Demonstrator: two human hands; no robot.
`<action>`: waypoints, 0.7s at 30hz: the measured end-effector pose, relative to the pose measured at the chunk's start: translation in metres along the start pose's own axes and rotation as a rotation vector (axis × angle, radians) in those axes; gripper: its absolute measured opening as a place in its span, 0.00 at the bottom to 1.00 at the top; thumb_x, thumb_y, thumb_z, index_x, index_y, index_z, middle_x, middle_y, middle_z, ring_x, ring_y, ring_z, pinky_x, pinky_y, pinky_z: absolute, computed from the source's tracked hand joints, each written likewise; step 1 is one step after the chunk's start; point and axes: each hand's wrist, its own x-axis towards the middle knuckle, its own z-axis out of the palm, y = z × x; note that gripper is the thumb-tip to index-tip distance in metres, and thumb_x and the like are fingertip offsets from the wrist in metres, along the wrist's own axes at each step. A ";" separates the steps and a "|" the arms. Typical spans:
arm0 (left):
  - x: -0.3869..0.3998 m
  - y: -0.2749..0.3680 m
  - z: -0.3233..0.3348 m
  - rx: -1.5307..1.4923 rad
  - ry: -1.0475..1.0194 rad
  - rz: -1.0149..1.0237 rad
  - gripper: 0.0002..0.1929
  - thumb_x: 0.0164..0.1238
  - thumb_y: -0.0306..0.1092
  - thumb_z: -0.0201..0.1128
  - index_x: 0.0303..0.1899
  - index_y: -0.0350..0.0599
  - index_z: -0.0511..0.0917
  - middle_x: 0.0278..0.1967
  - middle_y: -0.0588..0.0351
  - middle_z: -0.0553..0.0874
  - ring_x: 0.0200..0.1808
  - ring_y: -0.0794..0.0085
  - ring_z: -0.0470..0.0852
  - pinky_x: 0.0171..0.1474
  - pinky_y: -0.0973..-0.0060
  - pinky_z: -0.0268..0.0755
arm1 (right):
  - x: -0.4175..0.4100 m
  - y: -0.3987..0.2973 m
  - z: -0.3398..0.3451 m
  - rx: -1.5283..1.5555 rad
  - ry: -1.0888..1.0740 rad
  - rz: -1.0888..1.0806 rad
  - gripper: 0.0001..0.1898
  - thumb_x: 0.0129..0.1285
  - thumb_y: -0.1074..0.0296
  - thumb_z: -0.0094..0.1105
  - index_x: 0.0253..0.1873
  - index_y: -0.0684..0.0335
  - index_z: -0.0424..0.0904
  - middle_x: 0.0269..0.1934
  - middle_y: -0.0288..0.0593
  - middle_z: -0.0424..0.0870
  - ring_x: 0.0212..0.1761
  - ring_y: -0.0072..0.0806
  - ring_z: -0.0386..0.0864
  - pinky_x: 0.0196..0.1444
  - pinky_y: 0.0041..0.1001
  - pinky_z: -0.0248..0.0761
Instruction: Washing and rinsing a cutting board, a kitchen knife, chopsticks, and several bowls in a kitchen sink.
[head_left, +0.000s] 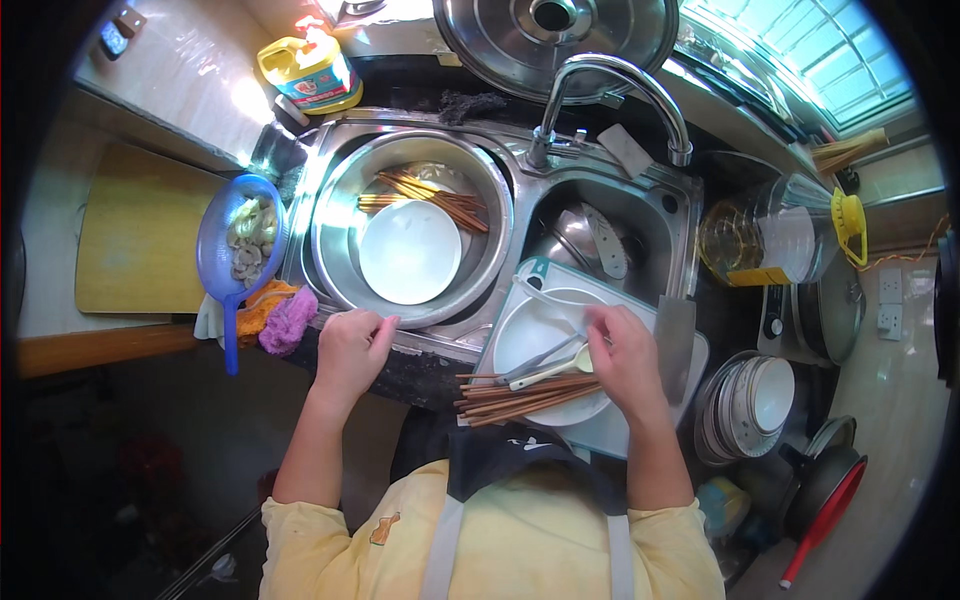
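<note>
My left hand (354, 349) is curled at the near rim of a large metal basin (324, 251); its fingertips are hidden, so a grip on the rim cannot be confirmed. In the basin, a white bowl (410, 251) stands beside wooden chopsticks (427, 196). My right hand (621, 358) has bent fingers beside a translucent utensil (551, 300) and a pale spoon (551, 370) over a large white dish (525, 334). Whether it holds either cannot be seen. More chopsticks (525, 397) lie across the dish's near side. A cleaver (676, 349) rests right of my right hand.
A faucet (592, 64) arches over the right sink, which holds metal cookware (574, 232). A blue strainer (206, 240) with food and purple cloth (289, 321) are left. Right are an oil jug (780, 229), stacked bowls (772, 395) and a red-handled pan (821, 517).
</note>
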 end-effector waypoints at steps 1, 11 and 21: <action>-0.006 -0.016 0.007 -0.113 0.007 -0.209 0.08 0.60 0.34 0.67 0.28 0.39 0.82 0.20 0.50 0.79 0.26 0.54 0.80 0.32 0.62 0.72 | 0.009 -0.009 0.001 0.060 0.046 0.099 0.12 0.55 0.73 0.64 0.46 0.64 0.81 0.39 0.48 0.79 0.42 0.46 0.76 0.46 0.40 0.68; -0.033 -0.051 0.029 -0.176 -0.028 -0.386 0.06 0.62 0.29 0.63 0.38 0.40 0.83 0.34 0.45 0.86 0.38 0.51 0.85 0.41 0.62 0.76 | 0.054 0.028 0.002 -0.052 0.196 0.180 0.08 0.64 0.66 0.60 0.42 0.64 0.79 0.27 0.52 0.81 0.29 0.52 0.79 0.33 0.42 0.71; -0.023 -0.101 0.064 -0.049 0.218 -0.139 0.05 0.59 0.24 0.63 0.36 0.42 0.83 0.29 0.54 0.83 0.35 0.60 0.80 0.45 0.63 0.70 | 0.130 -0.011 -0.095 -0.145 0.562 -0.061 0.14 0.68 0.63 0.57 0.52 0.66 0.78 0.40 0.49 0.81 0.30 0.37 0.78 0.34 0.32 0.71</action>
